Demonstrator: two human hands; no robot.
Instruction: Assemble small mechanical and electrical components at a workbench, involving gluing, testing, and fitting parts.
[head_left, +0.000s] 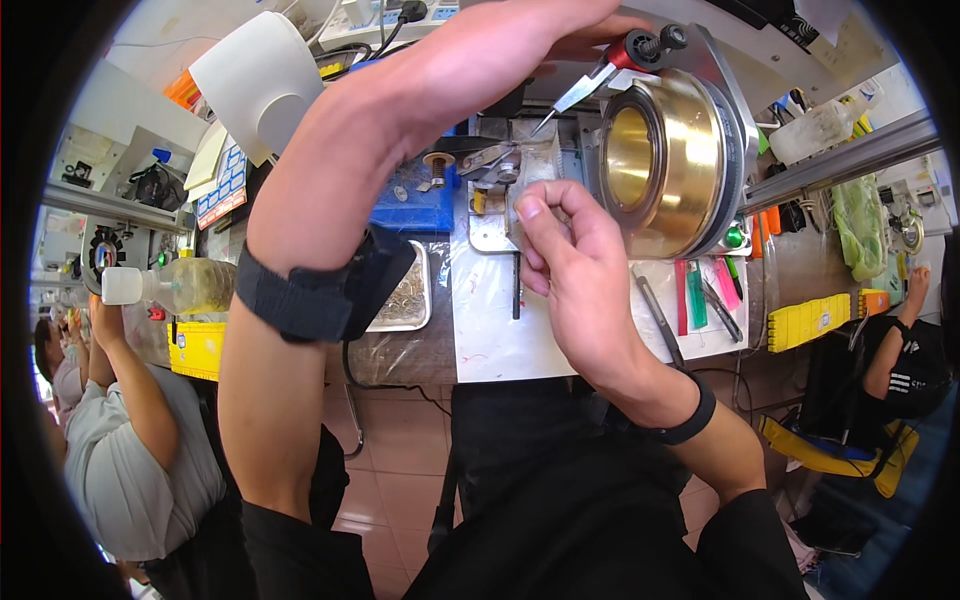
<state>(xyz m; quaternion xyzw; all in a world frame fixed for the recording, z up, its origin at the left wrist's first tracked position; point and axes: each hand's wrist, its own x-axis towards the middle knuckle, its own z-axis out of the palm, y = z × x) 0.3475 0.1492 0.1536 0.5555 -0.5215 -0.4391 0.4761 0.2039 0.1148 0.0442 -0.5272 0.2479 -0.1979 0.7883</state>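
Note:
My left arm reaches across the bench to the top edge, where my left hand (pixel 592 36) is mostly cut off or hidden beside a red and black knob (pixel 632 50). A pointed metal piece (pixel 580 96) slants down from that knob. My right hand (pixel 572 240) is closed, thumb against curled fingers, just in front of a small metal fixture (pixel 492 170). Whatever lies in its pinch is too small to make out. To the right of this hand stands a big brass-coloured cylinder (pixel 695 160) on a machine.
A white sheet (pixel 500 340) bears tweezers (pixel 722 310), a slim grey tool (pixel 656 315) and coloured strips. Left of it are a blue tray (pixel 415 212) and a white tray (pixel 424 290) of small metal pieces. A plastic bottle (pixel 195 285) is farther left. People sit at both sides.

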